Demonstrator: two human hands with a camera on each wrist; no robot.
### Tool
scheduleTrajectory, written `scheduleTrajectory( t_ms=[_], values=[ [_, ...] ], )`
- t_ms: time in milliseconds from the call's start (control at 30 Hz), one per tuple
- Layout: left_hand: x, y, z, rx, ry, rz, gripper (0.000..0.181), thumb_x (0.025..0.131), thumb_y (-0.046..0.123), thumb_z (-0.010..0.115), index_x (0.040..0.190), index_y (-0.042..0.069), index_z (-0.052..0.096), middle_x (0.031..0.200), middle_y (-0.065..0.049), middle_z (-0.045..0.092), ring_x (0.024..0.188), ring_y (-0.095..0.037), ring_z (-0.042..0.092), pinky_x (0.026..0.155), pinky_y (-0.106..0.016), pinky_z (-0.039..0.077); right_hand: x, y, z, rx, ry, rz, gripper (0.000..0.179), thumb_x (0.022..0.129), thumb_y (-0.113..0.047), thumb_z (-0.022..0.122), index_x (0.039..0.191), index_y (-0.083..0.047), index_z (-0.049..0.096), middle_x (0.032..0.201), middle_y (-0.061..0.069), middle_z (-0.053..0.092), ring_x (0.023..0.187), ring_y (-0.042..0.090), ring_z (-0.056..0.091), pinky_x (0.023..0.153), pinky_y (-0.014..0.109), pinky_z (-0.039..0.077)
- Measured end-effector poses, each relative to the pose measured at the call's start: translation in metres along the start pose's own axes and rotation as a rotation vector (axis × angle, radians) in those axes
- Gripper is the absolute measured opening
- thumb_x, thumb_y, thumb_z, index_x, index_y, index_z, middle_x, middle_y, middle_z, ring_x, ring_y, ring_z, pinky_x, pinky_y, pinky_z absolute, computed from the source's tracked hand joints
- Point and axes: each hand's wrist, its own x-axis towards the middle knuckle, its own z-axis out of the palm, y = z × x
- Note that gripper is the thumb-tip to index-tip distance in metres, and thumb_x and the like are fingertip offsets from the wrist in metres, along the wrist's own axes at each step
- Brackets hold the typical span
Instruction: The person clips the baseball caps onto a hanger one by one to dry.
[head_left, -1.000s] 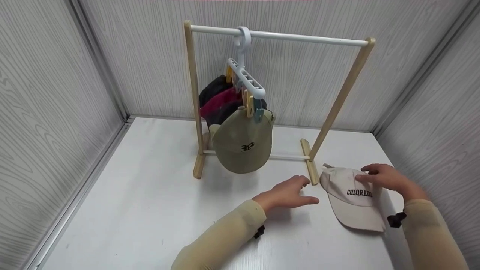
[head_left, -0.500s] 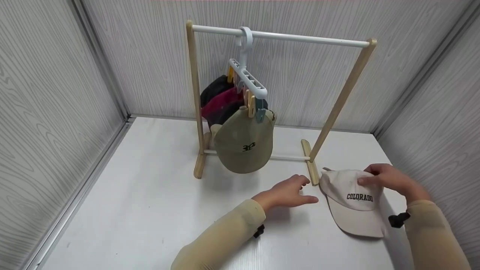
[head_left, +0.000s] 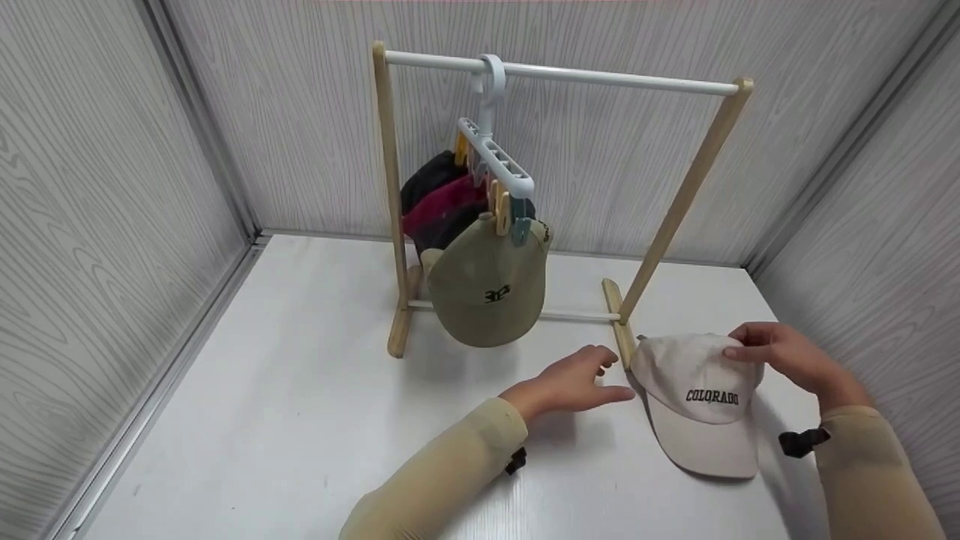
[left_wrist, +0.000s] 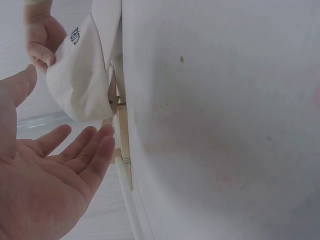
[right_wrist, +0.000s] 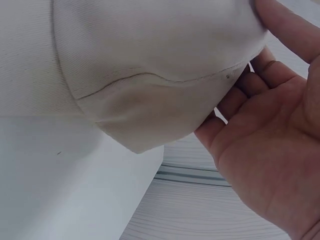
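Note:
A pale cream baseball cap lettered COLORADO is at the right of the white table, brim toward me. My right hand pinches its crown, thumb on the front and the other fingers behind, as the right wrist view also shows. Just left of the cap, my left hand hovers with thumb and fingers spread, holding nothing. In the left wrist view its palm faces the cap, apart from it. An olive cap hangs from clips on a white hanger.
The hanger hooks over the white rail of a wooden rack, whose right foot stands beside the cream cap. Behind the olive cap hang a maroon cap and dark caps. Wood-grain panels wall in the table.
My right hand has closed its thumb and fingers on the crown. The cream cap has come up more upright and shifted slightly left. My left hand has barely moved.

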Motion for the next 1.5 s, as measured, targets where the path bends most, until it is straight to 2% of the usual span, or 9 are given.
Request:
scheduleTrajectory(
  t_ms=[133,433,733,1100,1333,1500],
  values=[
    [0.000,0.002,-0.001,-0.026,0.018,0.012,0.066,0.106,0.054,0.073,0.155,0.012,0.059,0.148,-0.002,0.062,0.133,-0.013,0.063,0.107,-0.029,0.052,-0.001,-0.009,0.003,0.033,-0.003,-0.041,0.023,0.104,-0.016,0.079,0.114,0.004,0.074,0.092,-0.003,0.072,0.084,0.012,0.065,0.077,0.032,0.054],
    [-0.002,0.009,-0.006,-0.064,0.091,0.019,0.060,0.107,0.051,0.072,0.155,0.016,0.058,0.150,0.002,0.060,0.137,-0.011,0.059,0.113,-0.030,0.049,0.000,-0.033,0.009,0.087,-0.063,-0.127,0.015,0.103,-0.009,0.078,0.109,0.004,0.073,0.092,-0.001,0.073,0.083,0.012,0.067,0.075,0.032,0.055],
    [-0.005,0.010,-0.008,-0.067,0.137,0.029,0.061,0.106,0.050,0.074,0.154,0.015,0.059,0.152,0.000,0.059,0.142,-0.017,0.058,0.116,-0.031,0.046,0.003,-0.051,0.016,0.139,-0.153,-0.185,0.013,0.102,-0.001,0.076,0.108,0.008,0.069,0.092,-0.002,0.072,0.085,0.008,0.068,0.076,0.030,0.056],
    [-0.007,0.016,-0.014,-0.052,0.180,0.010,0.068,0.104,0.053,0.077,0.157,0.015,0.058,0.157,0.000,0.058,0.146,-0.012,0.054,0.120,-0.031,0.043,0.007,-0.077,0.029,0.115,-0.192,-0.268,0.009,0.102,0.001,0.076,0.108,0.004,0.071,0.093,0.001,0.070,0.085,0.010,0.066,0.075,0.032,0.058],
    [-0.011,0.019,-0.021,-0.071,0.213,0.026,0.069,0.104,0.052,0.077,0.158,0.014,0.058,0.155,-0.001,0.060,0.143,-0.013,0.056,0.119,-0.032,0.045,0.014,-0.093,0.038,0.114,-0.221,-0.315,0.007,0.102,0.000,0.076,0.107,0.000,0.072,0.093,0.005,0.069,0.083,0.013,0.066,0.073,0.035,0.059],
    [-0.015,0.017,-0.027,-0.089,0.267,0.063,0.065,0.105,0.052,0.077,0.157,0.017,0.060,0.152,0.000,0.062,0.141,-0.012,0.058,0.117,-0.033,0.046,0.019,-0.105,0.047,0.140,-0.233,-0.352,0.006,0.102,0.002,0.076,0.106,0.002,0.071,0.092,0.005,0.069,0.083,0.011,0.065,0.073,0.033,0.058]
  ],
)
